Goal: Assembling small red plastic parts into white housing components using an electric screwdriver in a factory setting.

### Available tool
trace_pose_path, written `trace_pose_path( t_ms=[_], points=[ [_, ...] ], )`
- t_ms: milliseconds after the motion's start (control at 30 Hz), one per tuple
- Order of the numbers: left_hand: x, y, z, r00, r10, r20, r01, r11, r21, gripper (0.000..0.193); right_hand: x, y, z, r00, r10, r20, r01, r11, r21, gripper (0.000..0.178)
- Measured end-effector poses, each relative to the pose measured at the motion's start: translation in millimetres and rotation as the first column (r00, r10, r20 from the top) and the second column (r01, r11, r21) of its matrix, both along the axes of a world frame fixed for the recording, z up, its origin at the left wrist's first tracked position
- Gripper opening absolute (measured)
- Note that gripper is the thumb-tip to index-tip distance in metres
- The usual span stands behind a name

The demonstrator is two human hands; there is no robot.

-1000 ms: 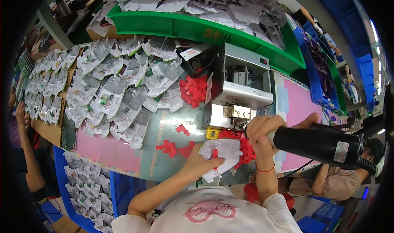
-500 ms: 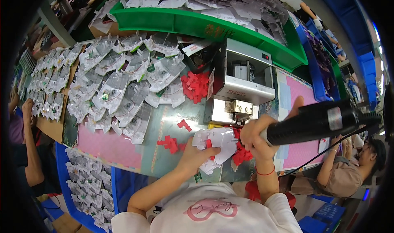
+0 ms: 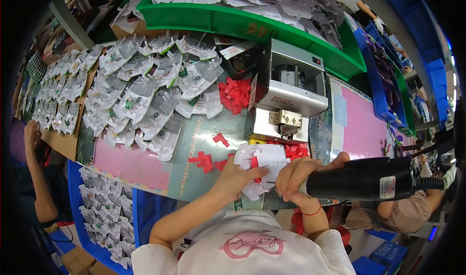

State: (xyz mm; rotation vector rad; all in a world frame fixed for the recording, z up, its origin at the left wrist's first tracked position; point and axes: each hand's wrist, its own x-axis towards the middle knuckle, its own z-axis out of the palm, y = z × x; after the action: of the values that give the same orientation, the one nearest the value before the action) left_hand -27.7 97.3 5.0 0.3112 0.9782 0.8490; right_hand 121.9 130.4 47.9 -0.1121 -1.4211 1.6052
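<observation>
My left hand [image 3: 232, 182] grips a white plastic housing [image 3: 270, 157] at the near edge of the table, thumb laid over its face. A small red plastic piece [image 3: 254, 162] sits on the housing beside that thumb, and a green circuit board [image 3: 238, 204] hangs below it. My right hand [image 3: 295, 179] is wrapped round the front end of a black electric screwdriver [image 3: 359, 179], which lies almost level with its cable end to the right. The screwdriver's tip is hidden behind my fingers, close to the housing's right side; whether it touches, I cannot tell.
A metal screw feeder [image 3: 291, 98] stands just beyond my hands. Loose red pieces [image 3: 235, 95] lie left of it. White housings with boards [image 3: 141, 100] cover the table's left. A green bin [image 3: 204, 19] spans the back; a blue crate [image 3: 77, 202] stands lower left. Other people work on both sides.
My right hand has brought the screwdriver down and toward me, closer to the housing. The housing has tilted slightly in my left hand. The whole view has shifted a little.
</observation>
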Motion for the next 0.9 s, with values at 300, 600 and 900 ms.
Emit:
trace_pose_path(
  t_ms=[300,600,900],
  points=[
    [1,0,1,0.999,-0.035,-0.016,0.036,0.997,0.068,0.045,-2,-3,4,0.998,0.038,0.040,-0.045,0.981,0.188,0.075],
    [12,-9,12,1.000,-0.018,-0.008,0.018,1.000,0.001,0.043,22,-19,-3,0.983,-0.179,-0.046,0.169,0.970,-0.173,0.016],
    [9,-14,15,0.987,-0.105,0.120,0.080,0.977,0.197,0.055,59,-33,-1,0.699,-0.691,0.181,0.702,0.616,-0.358,0.093]
  ],
)
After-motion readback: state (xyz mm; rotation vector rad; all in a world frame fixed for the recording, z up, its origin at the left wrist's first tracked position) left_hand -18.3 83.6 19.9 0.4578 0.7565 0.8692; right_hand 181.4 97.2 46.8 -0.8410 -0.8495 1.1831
